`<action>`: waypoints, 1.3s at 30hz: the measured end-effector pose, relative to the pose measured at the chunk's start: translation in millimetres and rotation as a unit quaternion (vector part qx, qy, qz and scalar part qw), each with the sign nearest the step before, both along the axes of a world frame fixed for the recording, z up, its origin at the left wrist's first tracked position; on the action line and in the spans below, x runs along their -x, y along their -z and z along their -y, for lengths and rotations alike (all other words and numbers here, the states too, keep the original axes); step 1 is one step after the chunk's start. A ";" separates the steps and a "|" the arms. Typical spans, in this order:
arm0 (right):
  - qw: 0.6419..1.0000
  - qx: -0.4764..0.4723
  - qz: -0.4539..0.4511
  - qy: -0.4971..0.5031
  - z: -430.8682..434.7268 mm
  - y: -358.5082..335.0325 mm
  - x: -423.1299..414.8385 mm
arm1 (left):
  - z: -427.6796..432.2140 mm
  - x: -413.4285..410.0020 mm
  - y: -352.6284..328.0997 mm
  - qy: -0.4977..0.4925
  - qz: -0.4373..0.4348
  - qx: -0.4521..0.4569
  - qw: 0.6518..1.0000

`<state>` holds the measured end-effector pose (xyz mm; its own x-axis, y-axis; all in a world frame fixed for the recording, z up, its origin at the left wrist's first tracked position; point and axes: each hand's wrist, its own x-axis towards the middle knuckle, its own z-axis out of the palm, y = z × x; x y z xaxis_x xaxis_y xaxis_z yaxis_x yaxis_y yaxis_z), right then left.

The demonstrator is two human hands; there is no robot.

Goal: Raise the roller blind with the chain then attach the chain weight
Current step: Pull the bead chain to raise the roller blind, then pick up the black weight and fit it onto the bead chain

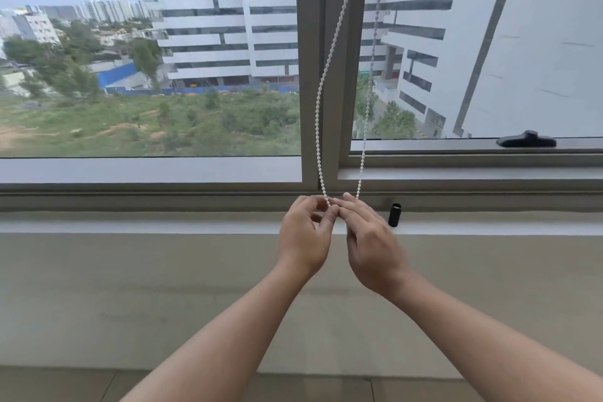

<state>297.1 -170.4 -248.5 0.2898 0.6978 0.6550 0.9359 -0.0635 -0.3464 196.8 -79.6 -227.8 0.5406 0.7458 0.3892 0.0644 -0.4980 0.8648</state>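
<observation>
Pinching the bottom of the white beaded blind chain [318, 114] between curled fingertips, the left hand [301, 238] and right hand [370, 243] meet before the grey window sill [163, 222]. Beside the right hand, a black cylindrical chain weight [394, 215] stands on the sill.

Grey-framed window [313, 75] over a pale sill [130, 222], white towers and overcast daylight outside.
</observation>
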 end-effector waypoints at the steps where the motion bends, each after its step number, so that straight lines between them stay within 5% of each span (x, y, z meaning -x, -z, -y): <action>1: 1.000 0.000 0.004 0.001 -1.7 -1.4 0.0 | -3.1 -0.7 -0.7 0.000 0.003 0.001 1.000; 12: 0.996 -0.051 -0.003 0.067 -16.3 -24.5 6.7 | -45.9 1.8 -4.1 0.071 -0.006 -0.034 0.997; 20: 0.961 -0.136 -0.110 0.216 -14.3 -10.3 0.8 | -80.5 15.3 22.8 0.082 -0.097 -0.053 0.991; 27: 0.915 -0.066 -0.256 0.306 2.8 27.3 -35.3 | -75.4 -16.6 58.6 0.099 -0.188 -0.060 0.975; 39: 0.893 0.024 -0.331 0.305 -14.4 54.1 -153.1 | -52.2 -127.5 64.9 0.092 -0.272 -0.089 0.954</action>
<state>450.2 -156.0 -302.6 0.9379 0.3009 0.1727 0.3132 -0.5204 -0.7944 324.3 -27.4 -292.7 0.8146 0.5663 0.1256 0.3763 -0.6807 0.6286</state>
